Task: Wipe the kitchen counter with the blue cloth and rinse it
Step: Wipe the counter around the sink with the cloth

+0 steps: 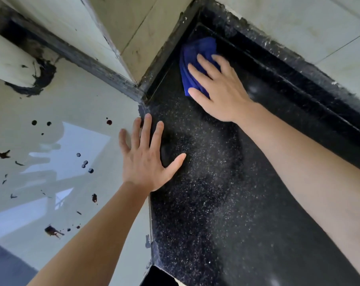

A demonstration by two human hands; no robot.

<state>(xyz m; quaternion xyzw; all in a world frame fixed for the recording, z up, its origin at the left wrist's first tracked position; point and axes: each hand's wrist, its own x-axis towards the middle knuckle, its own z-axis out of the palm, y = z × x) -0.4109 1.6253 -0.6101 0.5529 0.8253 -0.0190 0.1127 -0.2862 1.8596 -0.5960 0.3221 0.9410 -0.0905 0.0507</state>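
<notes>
No legible text, label, brand, number or sign: checked blue folded cloth, black speckled stone counter, pale wall tiles.

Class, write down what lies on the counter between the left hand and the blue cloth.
Head view: only bare, speckled black counter lies between the left hand and the blue cloth; nothing stands there.

One blue cloth, one counter, two hands, left hand, right hand
</notes>
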